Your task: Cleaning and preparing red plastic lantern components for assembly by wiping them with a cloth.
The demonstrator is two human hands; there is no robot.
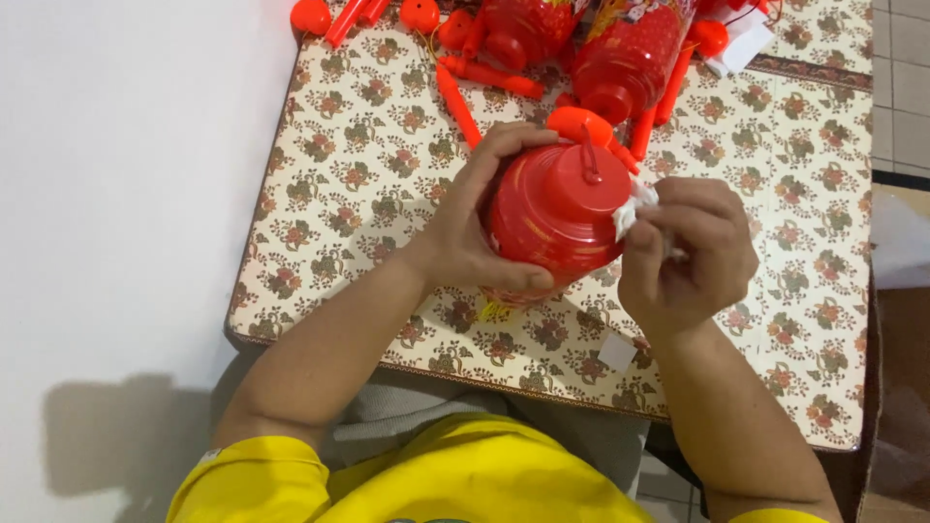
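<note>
Red lantern (554,218) sits gripped in the left hand (475,228) above the flowered table (358,174), while the right hand (688,257) pinches a small white scrap (632,208) against its top edge, with more red lantern parts (581,48) lying unassembled behind.
</note>
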